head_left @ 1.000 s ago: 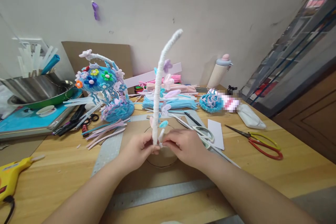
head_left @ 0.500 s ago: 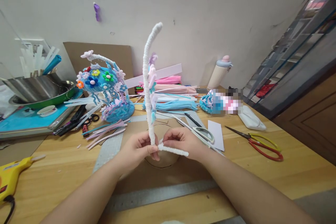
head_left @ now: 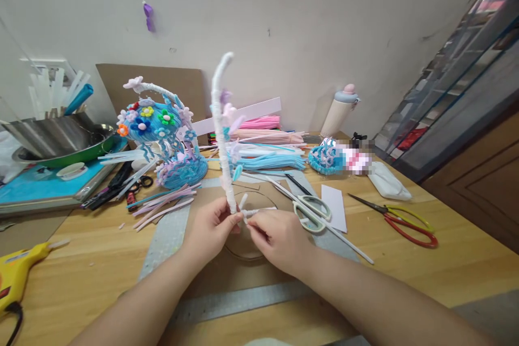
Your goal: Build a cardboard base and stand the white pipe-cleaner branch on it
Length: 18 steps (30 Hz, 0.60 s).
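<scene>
The white stem (head_left: 220, 135) rises from the left hand (head_left: 208, 230) pinching its base; the right hand (head_left: 280, 235) pinches its short offshoots (head_left: 252, 211).

a white fuzzy stem (head_left: 221, 135) stands almost upright in the middle of the scene, held at its foot, with the top bent to the right. small purple and pink flowers (head_left: 229, 112) and blue leaves (head_left: 237, 173) sit mostly along its right side. beside its foot, two short white pieces (head_left: 244, 201) point upward and right.

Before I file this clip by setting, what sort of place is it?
Probably a craft workspace: a yellow glue gun, blue pipe cleaners and red-and-yellow scissors lie on a wooden table.
</scene>
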{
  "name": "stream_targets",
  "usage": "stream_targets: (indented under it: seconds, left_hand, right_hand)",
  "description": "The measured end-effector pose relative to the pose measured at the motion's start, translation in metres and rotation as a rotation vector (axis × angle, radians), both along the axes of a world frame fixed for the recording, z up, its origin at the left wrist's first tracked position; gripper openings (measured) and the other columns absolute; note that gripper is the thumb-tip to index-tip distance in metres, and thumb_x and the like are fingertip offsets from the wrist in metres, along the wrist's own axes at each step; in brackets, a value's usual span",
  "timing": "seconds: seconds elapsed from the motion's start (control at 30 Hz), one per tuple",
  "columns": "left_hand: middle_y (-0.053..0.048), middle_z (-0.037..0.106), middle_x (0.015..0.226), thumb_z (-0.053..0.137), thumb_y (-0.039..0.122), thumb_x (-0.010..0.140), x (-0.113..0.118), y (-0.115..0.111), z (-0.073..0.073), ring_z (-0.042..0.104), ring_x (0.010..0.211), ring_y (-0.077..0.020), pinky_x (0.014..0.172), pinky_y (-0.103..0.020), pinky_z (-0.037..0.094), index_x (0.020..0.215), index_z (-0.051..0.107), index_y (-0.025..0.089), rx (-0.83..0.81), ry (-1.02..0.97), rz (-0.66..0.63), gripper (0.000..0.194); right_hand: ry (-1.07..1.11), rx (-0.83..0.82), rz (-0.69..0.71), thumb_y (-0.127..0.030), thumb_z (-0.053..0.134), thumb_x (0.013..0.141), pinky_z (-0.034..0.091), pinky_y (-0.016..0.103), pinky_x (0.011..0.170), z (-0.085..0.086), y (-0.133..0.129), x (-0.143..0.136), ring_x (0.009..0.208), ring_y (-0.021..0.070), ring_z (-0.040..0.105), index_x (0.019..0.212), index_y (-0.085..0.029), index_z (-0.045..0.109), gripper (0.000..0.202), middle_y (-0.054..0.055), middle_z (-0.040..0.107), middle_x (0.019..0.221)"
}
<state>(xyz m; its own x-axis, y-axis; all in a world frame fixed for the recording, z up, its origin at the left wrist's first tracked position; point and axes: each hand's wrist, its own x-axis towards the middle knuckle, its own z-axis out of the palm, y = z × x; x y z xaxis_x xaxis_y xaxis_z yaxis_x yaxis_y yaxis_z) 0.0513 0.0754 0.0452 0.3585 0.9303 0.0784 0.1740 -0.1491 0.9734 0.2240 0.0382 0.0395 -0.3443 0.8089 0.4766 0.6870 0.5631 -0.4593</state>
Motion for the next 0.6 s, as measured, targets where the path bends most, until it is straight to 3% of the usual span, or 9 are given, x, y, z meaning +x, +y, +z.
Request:
stream_targets:
  seconds: [0.1,0.2,0.4,0.5,0.6]
  left_hand:
    - [0.002,0.057,0.065,0.06,0.024,0.078,-0.002,0.002,0.003,0.056,0.059,-0.0133,0.056,-0.023,0.047,0.074,0.06,0.017,0.01,0.053,-0.076,0.009]
    - [0.002,0.058,0.068,0.061,0.024,0.078,-0.005,0.003,0.008,0.055,0.058,-0.0124,0.055,-0.022,0.046,0.077,0.061,0.016,-0.012,0.074,-0.165,0.008]
    - [0.002,0.058,0.06,0.065,0.028,0.075,-0.009,0.002,0.016,0.055,0.052,-0.0114,0.053,-0.022,0.046,0.074,0.062,0.014,-0.174,0.025,-0.384,0.014]
    - [0.001,0.059,0.058,0.068,0.031,0.073,-0.01,0.001,0.015,0.058,0.051,-0.0122,0.053,-0.023,0.046,0.072,0.059,0.014,-0.214,-0.055,-0.385,0.02]
    - [0.001,0.06,0.06,0.069,0.037,0.073,-0.008,0.001,0.008,0.059,0.049,-0.0116,0.052,-0.023,0.046,0.073,0.055,0.015,-0.206,-0.153,-0.289,0.025]
  right_hand:
    - [-0.025,0.008,0.011,-0.017,0.049,0.085,0.036,0.027,0.063,0.003,0.003,0.006,0.07,0.0165,0.059,0.08,-0.019,0.064,0.016,0.004,0.068,0.075]
    - [0.082,-0.126,0.016,-0.017,0.055,0.082,0.036,0.026,0.061,0.007,0.008,0.012,0.067,0.0143,0.057,0.079,-0.02,0.065,0.011,0.001,0.067,0.074]
    - [0.502,-0.74,0.196,-0.026,0.068,0.07,0.04,0.024,0.054,0.012,0.019,0.02,0.057,0.0118,0.053,0.07,-0.017,0.068,0.008,-0.001,0.063,0.061]
    - [0.578,-0.806,0.255,-0.035,0.072,0.066,0.043,0.024,0.052,0.01,0.023,0.02,0.054,0.012,0.055,0.069,-0.015,0.068,0.02,0.0,0.064,0.06]
    - [0.69,-0.785,0.242,-0.046,0.071,0.066,0.045,0.025,0.055,0.004,0.025,0.017,0.059,0.0138,0.059,0.072,-0.015,0.068,0.031,0.003,0.068,0.068]
